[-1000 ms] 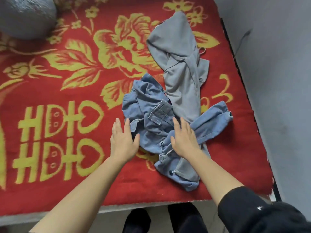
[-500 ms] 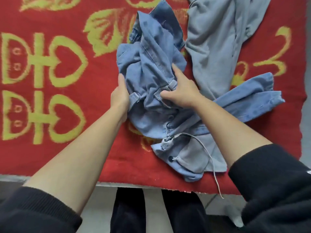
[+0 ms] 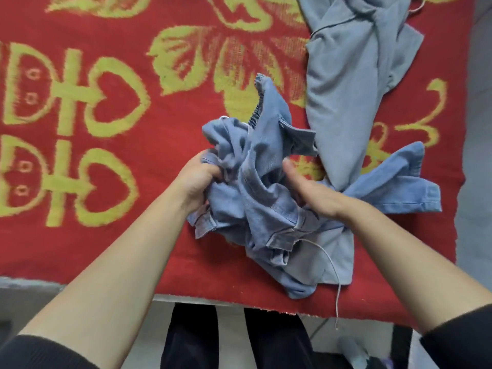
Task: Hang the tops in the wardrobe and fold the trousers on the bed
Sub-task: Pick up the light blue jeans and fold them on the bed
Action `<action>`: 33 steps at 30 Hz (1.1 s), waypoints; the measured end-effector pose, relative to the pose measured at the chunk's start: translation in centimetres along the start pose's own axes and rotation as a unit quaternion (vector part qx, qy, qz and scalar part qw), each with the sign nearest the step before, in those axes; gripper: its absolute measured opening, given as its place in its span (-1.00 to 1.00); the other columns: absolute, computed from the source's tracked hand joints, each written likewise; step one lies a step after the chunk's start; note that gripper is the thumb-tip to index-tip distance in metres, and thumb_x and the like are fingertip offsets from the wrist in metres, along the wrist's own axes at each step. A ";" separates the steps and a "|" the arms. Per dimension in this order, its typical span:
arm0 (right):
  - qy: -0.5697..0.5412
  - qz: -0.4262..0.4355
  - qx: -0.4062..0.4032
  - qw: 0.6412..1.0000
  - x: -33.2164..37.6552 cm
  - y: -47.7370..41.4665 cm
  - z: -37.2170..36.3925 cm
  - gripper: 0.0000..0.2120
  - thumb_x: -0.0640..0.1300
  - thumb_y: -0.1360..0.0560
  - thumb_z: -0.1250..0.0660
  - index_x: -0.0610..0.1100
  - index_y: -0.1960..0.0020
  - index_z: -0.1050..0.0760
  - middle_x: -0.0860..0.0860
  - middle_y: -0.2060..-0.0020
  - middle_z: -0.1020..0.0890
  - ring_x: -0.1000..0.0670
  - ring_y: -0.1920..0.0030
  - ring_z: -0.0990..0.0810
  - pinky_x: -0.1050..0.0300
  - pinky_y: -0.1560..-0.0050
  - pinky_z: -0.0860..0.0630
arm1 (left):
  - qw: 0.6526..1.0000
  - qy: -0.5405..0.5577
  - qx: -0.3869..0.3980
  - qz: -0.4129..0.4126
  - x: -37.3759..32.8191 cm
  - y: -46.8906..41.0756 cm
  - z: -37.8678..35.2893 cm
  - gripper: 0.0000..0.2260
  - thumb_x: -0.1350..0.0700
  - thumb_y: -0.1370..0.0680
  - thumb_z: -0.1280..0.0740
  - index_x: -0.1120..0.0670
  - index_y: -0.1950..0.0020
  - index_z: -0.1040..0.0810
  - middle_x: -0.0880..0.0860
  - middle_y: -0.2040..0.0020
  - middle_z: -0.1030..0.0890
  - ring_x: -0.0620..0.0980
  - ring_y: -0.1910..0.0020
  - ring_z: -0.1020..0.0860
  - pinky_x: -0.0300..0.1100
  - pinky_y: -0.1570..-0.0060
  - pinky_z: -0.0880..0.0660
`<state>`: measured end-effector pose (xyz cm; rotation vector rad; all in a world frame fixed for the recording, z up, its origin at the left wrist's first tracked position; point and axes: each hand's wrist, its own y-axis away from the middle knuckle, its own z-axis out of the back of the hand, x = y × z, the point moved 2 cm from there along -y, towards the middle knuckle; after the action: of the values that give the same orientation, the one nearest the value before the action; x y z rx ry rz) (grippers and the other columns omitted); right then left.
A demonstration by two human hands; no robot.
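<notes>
Red bedspread (image 3: 106, 249) underneath; both hands, left (image 3: 197, 179) and right (image 3: 314, 193), clutch floppy denim trousers (image 3: 255, 187), so I'd grab the elastic waistband (image 3: 257, 107).

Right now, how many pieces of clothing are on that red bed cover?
2. The blue denim trousers are bunched between the left hand and right hand; the grey garment lies at upper right, running under them. More could hide beneath.

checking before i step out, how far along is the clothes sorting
Done: nothing visibly; no folded pile shows. In hand: the left hand and right hand both grip the bunched denim trousers over the red blanket. Left: folding them, then the grey garment lying crumpled partly under them. The wardrobe is out of view.
</notes>
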<state>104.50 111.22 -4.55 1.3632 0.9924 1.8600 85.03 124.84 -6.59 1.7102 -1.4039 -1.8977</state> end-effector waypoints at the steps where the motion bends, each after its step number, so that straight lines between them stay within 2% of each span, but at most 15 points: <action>1: 0.004 -0.026 -0.042 0.999 0.7 -0.4 0.9 -0.17 0.64 -0.33 0.05 0.00 0.01 -0.62 0.04 0.04 -0.67 0.02 -0.04 -0.60 0.10 -0.16 -0.44 | 0.999 -0.034 0.012 0.001 0.3 0.2 -0.1 -0.75 0.47 -0.22 -0.21 0.22 0.21 -0.51 0.16 0.30 -0.54 0.05 0.28 -0.53 -0.14 0.24 -0.49; 4: 0.082 -0.038 -0.272 0.958 1.5 -1.6 3.5 -0.30 0.30 -0.48 -0.30 -0.13 -0.44 -0.31 -0.18 -0.32 -0.42 -0.20 -0.37 -0.37 -0.03 -0.32 -0.33 | 0.989 -0.142 0.024 0.016 1.3 1.6 -0.5 -0.73 0.49 -0.37 -0.18 0.17 0.25 -0.55 0.01 0.38 -0.63 -0.02 0.32 -0.58 -0.24 0.35 -0.52; 6: 0.034 0.047 -0.365 0.929 4.2 -1.6 4.3 -0.27 0.11 -0.53 -0.27 -0.13 -0.57 -0.08 -0.18 -0.48 -0.23 -0.15 -0.51 -0.18 -0.01 -0.47 -0.16 | 0.978 -0.203 0.034 0.022 2.4 2.1 -0.6 -0.79 0.42 -0.42 -0.21 0.16 0.19 -0.57 0.05 0.27 -0.65 -0.01 0.21 -0.60 -0.26 0.27 -0.51; 9: -0.013 0.163 -0.353 0.921 9.4 -2.0 3.8 -0.09 0.42 -0.43 -0.16 -0.13 -0.58 -0.14 -0.09 -0.53 -0.27 -0.04 -0.53 -0.21 0.04 -0.52 -0.14 | 0.947 -0.311 0.065 0.044 3.0 3.3 -0.9 -0.77 0.33 -0.53 -0.28 0.29 -0.17 -0.56 0.18 -0.10 -0.62 0.00 -0.03 -0.53 -0.33 0.14 -0.46; 11: 0.040 0.166 -0.258 0.951 12.0 -2.1 1.9 0.06 0.55 -0.30 -0.22 -0.08 -0.58 -0.14 -0.04 -0.52 -0.32 -0.01 -0.50 -0.29 0.04 -0.48 -0.23 | 0.936 -0.341 0.064 0.048 3.8 4.1 -1.0 -0.70 0.28 -0.58 -0.28 0.26 -0.32 -0.49 0.08 -0.07 -0.53 -0.06 0.00 -0.44 -0.50 0.30 -0.36; 13: 0.134 0.119 -0.131 0.975 12.9 -2.1 -0.7 0.01 0.46 -0.29 -0.38 -0.05 -0.55 -0.21 -0.03 -0.41 -0.47 -0.05 -0.35 -0.48 0.05 -0.33 -0.41 | 0.932 -0.355 0.067 -0.007 3.8 5.6 -1.2 -0.72 0.26 -0.58 -0.27 0.25 -0.29 -0.51 0.06 -0.04 -0.53 -0.05 0.01 -0.47 -0.42 0.27 -0.36; 15: 0.266 0.074 -0.063 0.959 12.4 -2.1 -3.3 -0.25 0.22 -0.33 -0.49 -0.07 -0.42 -0.42 -0.06 -0.29 -0.57 -0.09 -0.22 -0.56 0.06 -0.22 -0.50 | 0.933 -0.343 0.086 -0.067 3.8 6.8 -1.1 -0.81 0.35 -0.49 -0.22 0.31 0.00 -0.60 0.16 0.10 -0.63 0.00 0.11 -0.58 -0.34 0.23 -0.34; 16: 0.316 0.068 -0.073 0.944 11.9 -2.1 -4.2 -0.40 0.13 -0.32 -0.47 -0.06 -0.30 -0.53 -0.07 -0.21 -0.63 -0.12 -0.16 -0.59 0.04 -0.17 -0.53 | 0.927 -0.349 0.082 -0.112 4.2 7.1 -0.5 -0.83 0.38 -0.41 -0.21 0.28 0.15 -0.58 0.17 0.22 -0.62 0.02 0.20 -0.59 -0.32 0.27 -0.34; 17: 0.336 0.069 -0.103 0.934 11.5 -1.8 -4.8 -0.53 0.08 -0.31 -0.43 -0.05 -0.19 -0.58 -0.08 -0.11 -0.67 -0.16 -0.10 -0.61 0.03 -0.08 -0.56 | 0.938 -0.328 0.067 -0.093 4.5 7.6 0.2 -0.83 0.40 -0.36 -0.20 0.23 0.20 -0.55 0.12 0.30 -0.59 0.01 0.26 -0.56 -0.30 0.31 -0.35; 19: 0.325 0.075 -0.186 0.924 10.7 0.0 -4.9 -0.70 0.02 -0.35 -0.38 -0.04 -0.06 -0.58 -0.10 0.01 -0.68 -0.22 -0.04 -0.61 0.07 0.09 -0.48 | 0.950 -0.295 0.036 -0.096 5.2 8.8 1.9 -0.79 0.39 -0.34 -0.19 0.21 0.18 -0.57 -0.05 0.34 -0.56 -0.14 0.34 -0.50 -0.27 0.31 -0.37; 21: 0.271 0.080 -0.256 0.924 10.0 2.6 -3.7 -0.75 -0.08 -0.40 -0.36 -0.04 -0.07 -0.57 -0.14 -0.01 -0.67 -0.25 -0.06 -0.59 0.07 0.11 -0.38 | 0.967 -0.234 0.011 -0.099 5.2 10.6 3.9 -0.74 0.37 -0.32 -0.19 0.12 0.26 -0.63 -0.12 0.38 -0.58 -0.24 0.38 -0.46 -0.29 0.33 -0.38; 24: 0.174 0.052 -0.368 0.912 9.3 7.8 -0.8 -0.69 -0.22 -0.38 -0.34 -0.09 -0.12 -0.56 -0.20 -0.02 -0.66 -0.26 -0.07 -0.59 0.03 0.03 -0.43 | 0.986 -0.139 -0.064 -0.062 3.2 12.7 7.3 -0.64 0.45 -0.38 -0.19 0.05 0.38 -0.59 -0.10 0.39 -0.56 -0.16 0.36 -0.44 -0.30 0.38 -0.34; 28: 0.150 0.053 -0.462 0.872 11.8 15.1 0.7 -0.73 -0.30 -0.31 -0.33 -0.18 0.00 -0.49 -0.22 0.12 -0.64 -0.30 0.03 -0.59 -0.02 0.09 -0.48 | 0.982 -0.130 -0.080 -0.112 -3.0 16.4 9.8 -0.93 0.35 -0.36 -0.33 0.23 0.21 -0.57 0.01 0.27 -0.52 -0.12 0.25 -0.42 -0.28 0.37 -0.38; 31: 0.188 0.086 -0.490 0.847 16.4 20.4 -0.2 -0.72 -0.28 -0.36 -0.37 -0.10 -0.04 -0.50 -0.21 0.12 -0.66 -0.29 0.03 -0.60 0.02 0.14 -0.40 | 0.966 -0.209 -0.010 -0.150 -8.8 19.9 10.6 -0.80 0.42 -0.49 -0.26 0.16 0.09 -0.60 0.00 0.19 -0.61 -0.18 0.24 -0.48 -0.37 0.35 -0.45; 33: 0.199 0.131 -0.498 0.834 20.0 23.9 -1.0 -0.74 -0.25 -0.38 -0.39 -0.05 -0.05 -0.52 -0.17 0.14 -0.66 -0.27 0.05 -0.60 0.08 0.20 -0.31 | 0.948 -0.262 0.034 -0.176 -12.4 22.1 11.8 -0.85 0.31 -0.53 -0.34 0.10 -0.03 -0.56 -0.04 0.08 -0.64 -0.16 0.16 -0.51 -0.35 0.21 -0.50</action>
<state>96.89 114.92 25.46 0.4783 -0.1130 2.3784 69.40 127.87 16.41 1.6442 -1.4031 -2.6846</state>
